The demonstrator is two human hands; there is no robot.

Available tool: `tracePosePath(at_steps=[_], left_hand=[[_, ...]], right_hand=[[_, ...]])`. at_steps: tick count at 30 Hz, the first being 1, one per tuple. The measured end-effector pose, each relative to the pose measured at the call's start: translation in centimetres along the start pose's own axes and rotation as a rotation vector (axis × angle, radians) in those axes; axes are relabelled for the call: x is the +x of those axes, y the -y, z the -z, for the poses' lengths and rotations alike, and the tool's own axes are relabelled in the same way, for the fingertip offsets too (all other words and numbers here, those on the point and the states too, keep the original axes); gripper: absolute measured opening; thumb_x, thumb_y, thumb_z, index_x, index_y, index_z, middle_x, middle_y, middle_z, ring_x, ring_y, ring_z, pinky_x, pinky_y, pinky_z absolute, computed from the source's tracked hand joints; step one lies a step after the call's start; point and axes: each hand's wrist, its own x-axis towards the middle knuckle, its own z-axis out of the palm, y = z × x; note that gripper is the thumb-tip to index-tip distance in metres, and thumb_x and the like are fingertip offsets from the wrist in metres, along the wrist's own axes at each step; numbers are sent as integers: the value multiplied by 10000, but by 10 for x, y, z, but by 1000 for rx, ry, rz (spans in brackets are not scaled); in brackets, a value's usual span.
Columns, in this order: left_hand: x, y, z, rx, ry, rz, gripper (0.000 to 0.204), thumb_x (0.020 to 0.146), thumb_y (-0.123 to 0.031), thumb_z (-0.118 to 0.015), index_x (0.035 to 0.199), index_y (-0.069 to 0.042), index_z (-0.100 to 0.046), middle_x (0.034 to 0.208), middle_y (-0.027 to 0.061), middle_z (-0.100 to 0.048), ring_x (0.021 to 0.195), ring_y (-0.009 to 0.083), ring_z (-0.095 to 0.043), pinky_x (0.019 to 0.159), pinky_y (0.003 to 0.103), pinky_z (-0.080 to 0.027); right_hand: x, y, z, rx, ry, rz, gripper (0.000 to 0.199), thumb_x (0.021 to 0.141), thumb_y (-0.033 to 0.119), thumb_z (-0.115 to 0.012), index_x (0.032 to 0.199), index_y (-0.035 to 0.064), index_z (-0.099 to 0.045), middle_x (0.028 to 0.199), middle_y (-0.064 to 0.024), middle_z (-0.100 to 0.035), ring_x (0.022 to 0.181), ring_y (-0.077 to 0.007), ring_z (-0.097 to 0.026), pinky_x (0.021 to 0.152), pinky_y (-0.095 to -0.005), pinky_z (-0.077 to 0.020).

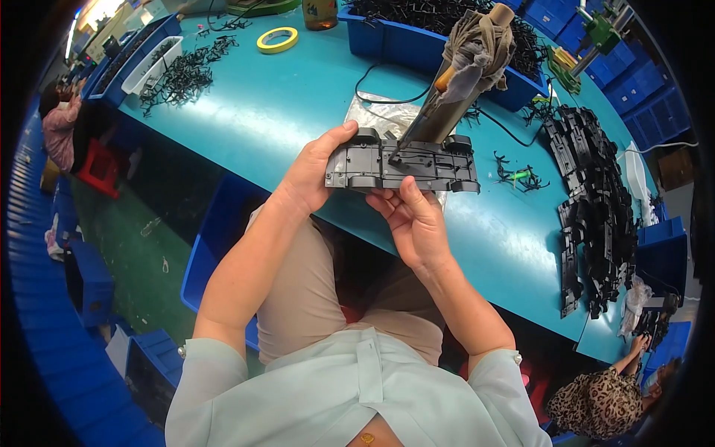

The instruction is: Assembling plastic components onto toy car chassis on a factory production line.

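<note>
A black plastic toy-car chassis [357, 165], with wheel arches at its corners, is held up over the near edge of the table. My left hand [311, 170] is closed round its left end, thumb along the top. From below, my right hand [418, 223] grips its near edge, thumb raised against the side and fingers partly hidden underneath. Just beyond the chassis stands a metal tube [436, 119] with a grey cloth [477, 56] wrapped round its upper part. A thin dark rod beside it reaches down to the middle of the chassis; whether they touch I cannot tell.
Black chassis parts [596, 201] lie piled at the right of the teal table [298, 97]. A blue bin [380, 41] of small black parts stands at the back, near yellow tape [277, 40]. Loose black pieces [179, 78] lie at the left. Other people sit at both sides.
</note>
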Motion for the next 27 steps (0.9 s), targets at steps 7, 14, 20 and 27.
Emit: tracePosePath(at_steps=[7, 14, 20, 27], left_hand=[[2, 1, 2, 3, 5, 1, 357, 929, -360, -547, 1075, -39, -606, 992, 90, -676, 866, 160, -668, 796, 306, -545], [2, 2, 2, 5, -5, -10, 350, 935, -357, -541, 1071, -40, -605, 983, 90, -676, 857, 158, -668, 787, 303, -547], [1, 1, 0, -7, -2, -19, 346, 933, -353, -547, 1070, -40, -604, 978, 88, -676, 850, 155, -667, 779, 300, -548], [2, 1, 0, -13, -10, -14, 353, 928, -363, -554, 1060, -40, -610, 976, 87, -677, 850, 157, -668, 779, 302, -549]], right_hand=[[0, -3, 2, 10, -19, 15, 318, 904, 310, -627, 1071, 43, -581, 958, -61, -638, 895, -164, -617, 864, -349, -536], [1, -5, 3, 11, -8, 15, 310, 906, 310, -624, 1056, 40, -584, 940, -59, -635, 886, -163, -617, 862, -347, -540], [1, -4, 0, 19, -28, 21, 289, 909, 303, -622, 1035, 44, -588, 930, -58, -631, 878, -162, -614, 860, -346, -543], [1, -5, 0, 43, -31, 27, 275, 905, 286, -630, 1027, 42, -591, 926, -57, -630, 874, -161, -612, 859, -342, -547]])
